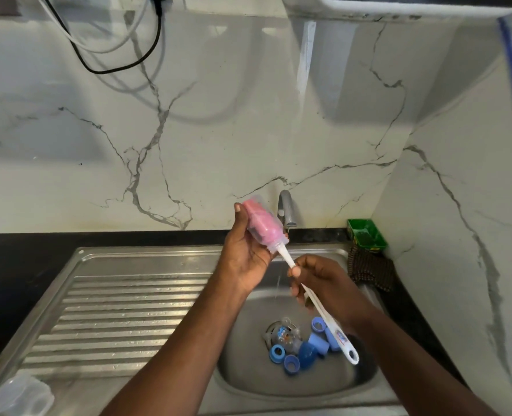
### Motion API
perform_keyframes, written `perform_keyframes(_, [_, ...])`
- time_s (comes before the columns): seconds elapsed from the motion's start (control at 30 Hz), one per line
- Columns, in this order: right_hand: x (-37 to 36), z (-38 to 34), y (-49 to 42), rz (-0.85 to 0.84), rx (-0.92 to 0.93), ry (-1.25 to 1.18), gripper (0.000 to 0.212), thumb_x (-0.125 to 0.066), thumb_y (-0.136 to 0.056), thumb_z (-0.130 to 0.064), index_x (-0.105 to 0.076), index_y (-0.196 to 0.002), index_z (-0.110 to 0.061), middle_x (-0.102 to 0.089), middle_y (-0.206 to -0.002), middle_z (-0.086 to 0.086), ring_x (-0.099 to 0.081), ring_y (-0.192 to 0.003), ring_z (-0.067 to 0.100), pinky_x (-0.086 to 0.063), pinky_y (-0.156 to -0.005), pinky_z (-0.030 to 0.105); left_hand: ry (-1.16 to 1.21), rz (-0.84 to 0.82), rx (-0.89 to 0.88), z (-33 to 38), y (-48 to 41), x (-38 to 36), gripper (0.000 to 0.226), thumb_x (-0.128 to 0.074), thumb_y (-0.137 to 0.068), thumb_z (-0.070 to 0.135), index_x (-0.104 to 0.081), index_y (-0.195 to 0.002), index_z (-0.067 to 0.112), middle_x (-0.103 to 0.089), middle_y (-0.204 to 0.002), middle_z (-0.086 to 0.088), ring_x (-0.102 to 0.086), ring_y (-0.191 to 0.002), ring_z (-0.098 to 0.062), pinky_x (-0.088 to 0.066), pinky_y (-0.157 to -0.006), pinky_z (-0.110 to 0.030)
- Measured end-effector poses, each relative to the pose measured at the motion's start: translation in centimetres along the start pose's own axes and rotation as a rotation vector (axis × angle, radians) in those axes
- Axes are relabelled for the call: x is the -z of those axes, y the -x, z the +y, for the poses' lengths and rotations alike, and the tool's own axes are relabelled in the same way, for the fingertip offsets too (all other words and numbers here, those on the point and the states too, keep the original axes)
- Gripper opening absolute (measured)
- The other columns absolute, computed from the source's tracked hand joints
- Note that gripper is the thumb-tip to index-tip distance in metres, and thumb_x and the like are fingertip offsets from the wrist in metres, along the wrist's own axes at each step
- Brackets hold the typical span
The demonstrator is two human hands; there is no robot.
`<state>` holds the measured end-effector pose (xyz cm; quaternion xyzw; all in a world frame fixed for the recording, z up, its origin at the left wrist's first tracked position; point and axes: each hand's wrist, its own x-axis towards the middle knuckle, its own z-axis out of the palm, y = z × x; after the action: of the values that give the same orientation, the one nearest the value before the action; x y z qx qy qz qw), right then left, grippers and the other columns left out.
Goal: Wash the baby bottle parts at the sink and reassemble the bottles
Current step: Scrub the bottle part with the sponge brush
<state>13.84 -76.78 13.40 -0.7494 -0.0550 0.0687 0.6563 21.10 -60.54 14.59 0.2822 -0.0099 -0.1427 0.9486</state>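
Note:
My left hand (245, 250) grips a clear baby bottle (262, 223), tilted with its mouth down to the right, above the sink basin. A pink sponge brush head fills the inside of the bottle. My right hand (317, 280) holds the brush's white handle (332, 325), which runs down to the right from the bottle mouth. In the steel basin (248, 370) lie several blue bottle rings and caps (305, 352) and another clear bottle (284, 333) over the drain.
A chrome tap (287, 211) stands behind the basin with a thin stream of water falling. A ribbed steel drainboard (113, 310) lies to the left, with a clear plastic cap (20, 397) at its near corner. A green soap tray (367, 235) and a brown cloth (371, 271) sit at right.

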Motion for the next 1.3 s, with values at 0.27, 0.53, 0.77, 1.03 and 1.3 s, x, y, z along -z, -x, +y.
perform_keyframes(0.27, [0.3,-0.5,-0.1,0.053,-0.061,-0.068,0.025,-0.05,-0.103,-0.02,-0.072,-0.1,-0.009,-0.052,-0.064,0.009,-0.038,-0.046,0.011,-0.025,-0.042,0.019,0.001,0.038,0.022,-0.3,-0.4,0.0,0.054,-0.046,-0.098,0.057,-0.061,-0.124,0.013,-0.068,-0.1,-0.013,-0.066,-0.085,-0.026,-0.054,-0.076,-0.037])
perform_keyframes(0.53, [-0.1,-0.5,0.1,-0.021,0.019,-0.137,0.012,-0.067,-0.09,-0.007,-0.057,-0.088,-0.003,-0.061,-0.063,0.009,-0.057,-0.045,0.024,-0.043,-0.042,0.026,-0.029,0.006,-0.078,-0.5,-0.6,-2.3,0.073,-0.072,-0.073,0.055,-0.056,-0.128,0.01,-0.066,-0.085,-0.007,-0.065,-0.075,-0.021,-0.057,-0.062,-0.033])
perform_keyframes(0.77, [0.7,-0.5,0.3,0.062,-0.047,-0.204,0.029,-0.054,-0.1,-0.026,-0.07,-0.095,-0.002,-0.054,-0.065,0.005,-0.04,-0.038,0.017,-0.028,-0.037,0.02,0.068,-0.059,0.007,-0.9,-1.5,-2.0,0.056,-0.045,-0.1,0.053,-0.049,-0.14,0.014,-0.07,-0.11,-0.012,-0.067,-0.094,-0.025,-0.054,-0.086,-0.039])
perform_keyframes(1.03, [1.1,0.0,0.6,0.117,-0.028,-0.206,0.015,-0.065,-0.092,-0.011,-0.064,-0.088,0.003,-0.062,-0.066,0.015,-0.065,-0.057,0.026,-0.053,-0.054,0.032,-0.069,0.078,-0.071,-1.7,-1.1,-3.9,0.054,-0.06,-0.079,0.063,-0.062,-0.109,0.017,-0.059,-0.076,-0.004,-0.059,-0.063,-0.016,-0.052,-0.057,-0.027])
perform_keyframes(1.3, [2.4,-0.1,0.6,0.027,-0.139,-0.247,0.028,-0.056,-0.099,-0.029,-0.064,-0.095,-0.003,-0.052,-0.063,0.009,-0.03,-0.037,0.013,-0.016,-0.042,0.022,-0.011,-0.025,0.006,-2.2,-2.4,-1.9,0.055,-0.046,-0.097,0.059,-0.066,-0.117,0.012,-0.069,-0.105,-0.011,-0.067,-0.092,-0.026,-0.055,-0.085,-0.043])
